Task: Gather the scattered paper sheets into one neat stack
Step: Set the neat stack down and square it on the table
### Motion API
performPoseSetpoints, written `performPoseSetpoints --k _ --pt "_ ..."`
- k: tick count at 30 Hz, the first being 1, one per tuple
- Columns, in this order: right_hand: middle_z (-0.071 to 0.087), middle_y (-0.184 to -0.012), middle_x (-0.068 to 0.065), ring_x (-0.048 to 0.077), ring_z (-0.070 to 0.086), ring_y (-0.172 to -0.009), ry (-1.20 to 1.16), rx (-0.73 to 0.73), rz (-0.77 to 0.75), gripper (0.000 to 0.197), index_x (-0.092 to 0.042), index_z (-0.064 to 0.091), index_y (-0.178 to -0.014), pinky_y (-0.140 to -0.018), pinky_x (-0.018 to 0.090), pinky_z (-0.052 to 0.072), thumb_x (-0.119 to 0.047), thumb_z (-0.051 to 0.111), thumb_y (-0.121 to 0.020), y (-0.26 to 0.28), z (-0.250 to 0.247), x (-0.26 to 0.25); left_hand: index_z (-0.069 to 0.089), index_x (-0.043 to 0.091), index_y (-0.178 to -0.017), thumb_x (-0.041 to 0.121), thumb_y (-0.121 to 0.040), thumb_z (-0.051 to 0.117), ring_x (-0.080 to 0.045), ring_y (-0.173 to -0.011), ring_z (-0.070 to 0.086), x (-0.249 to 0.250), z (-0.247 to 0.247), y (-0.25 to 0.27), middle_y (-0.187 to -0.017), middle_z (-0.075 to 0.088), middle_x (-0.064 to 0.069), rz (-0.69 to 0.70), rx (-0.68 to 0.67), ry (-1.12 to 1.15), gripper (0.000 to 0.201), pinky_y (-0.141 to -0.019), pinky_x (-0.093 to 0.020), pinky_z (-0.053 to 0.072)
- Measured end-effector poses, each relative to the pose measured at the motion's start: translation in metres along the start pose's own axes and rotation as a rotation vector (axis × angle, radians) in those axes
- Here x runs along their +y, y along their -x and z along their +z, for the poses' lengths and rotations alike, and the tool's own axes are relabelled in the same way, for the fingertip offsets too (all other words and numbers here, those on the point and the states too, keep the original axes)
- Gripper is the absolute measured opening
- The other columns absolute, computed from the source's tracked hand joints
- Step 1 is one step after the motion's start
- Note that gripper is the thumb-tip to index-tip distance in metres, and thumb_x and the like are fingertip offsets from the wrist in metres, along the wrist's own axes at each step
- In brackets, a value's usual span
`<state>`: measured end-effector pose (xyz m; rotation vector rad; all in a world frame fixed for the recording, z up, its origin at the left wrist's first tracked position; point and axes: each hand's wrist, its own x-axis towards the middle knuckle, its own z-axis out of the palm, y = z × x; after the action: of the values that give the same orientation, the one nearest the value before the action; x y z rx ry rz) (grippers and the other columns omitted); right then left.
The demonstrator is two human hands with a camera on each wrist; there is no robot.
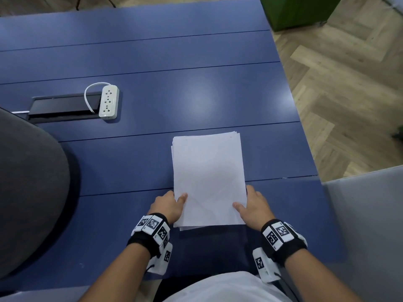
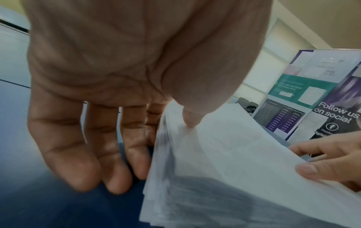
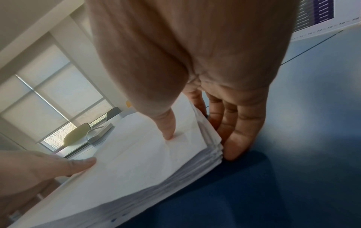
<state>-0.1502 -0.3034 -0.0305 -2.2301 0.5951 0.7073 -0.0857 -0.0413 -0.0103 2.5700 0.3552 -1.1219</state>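
- Paper sheets (image 1: 209, 179) lie in one stack near the front edge of the blue table (image 1: 152, 62), some edges stepped out (far corner, near end).
- Left hand (image 1: 168, 205) and right hand (image 1: 255, 205) flank it, straight fingers against its long sides, thumbs on top.
- Best squeeze inward evenly, then square the short ends.

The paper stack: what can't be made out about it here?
- Sheet count: the paper stack's edges blur together in the right wrist view.
- Lower sheets' faces: covered by the top sheet, head view.
- Forefinger of the left hand: mostly hidden behind the stack's edge, left wrist view.
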Motion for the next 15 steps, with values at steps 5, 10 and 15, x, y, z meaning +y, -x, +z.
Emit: performPoseSetpoints --k 5,10,15 --pt "0.039 -0.127 0.006 0.029 0.048 -0.121 -0.019 0.023 -0.019 0.074 -0.029 0.017 -0.156 -0.106 0.044 0.043 -0.035 0.059 -0.095 -0.002 0.004 -0.001 0.048 0.006 -0.126 0.055 -0.099 0.042 -0.037 -0.112 0.058 0.01 0.001 0.005 -0.127 0.056 -0.017 -0.016 0.057 -0.001 0.056 -0.085 -0.038 0.047" --pt "0.036 -0.134 0.009 0.032 0.045 -0.127 0.004 0.0 -0.018 0.071 -0.021 0.02 -0.156 -0.111 0.046 0.04 -0.031 0.057 -0.097 -0.008 0.004 -0.003 0.049 0.003 -0.124 0.046 -0.099 0.043 -0.037 -0.109 0.059 0.018 0.003 0.012 -0.125 0.056 -0.018 -0.018 0.033 -0.003 0.05 -0.089 -0.041 0.052" --pt "0.035 -0.137 0.01 0.032 0.045 -0.128 0.008 -0.006 -0.017 0.071 -0.02 0.018 -0.157 -0.112 0.045 0.04 -0.028 0.057 -0.098 -0.01 0.003 -0.001 0.051 0.003 -0.116 0.039 -0.097 0.043 -0.037 -0.104 0.061 0.022 0.001 0.015 -0.122 0.054 -0.017 -0.029 -0.008 -0.021 0.042 -0.079 -0.037 0.051"
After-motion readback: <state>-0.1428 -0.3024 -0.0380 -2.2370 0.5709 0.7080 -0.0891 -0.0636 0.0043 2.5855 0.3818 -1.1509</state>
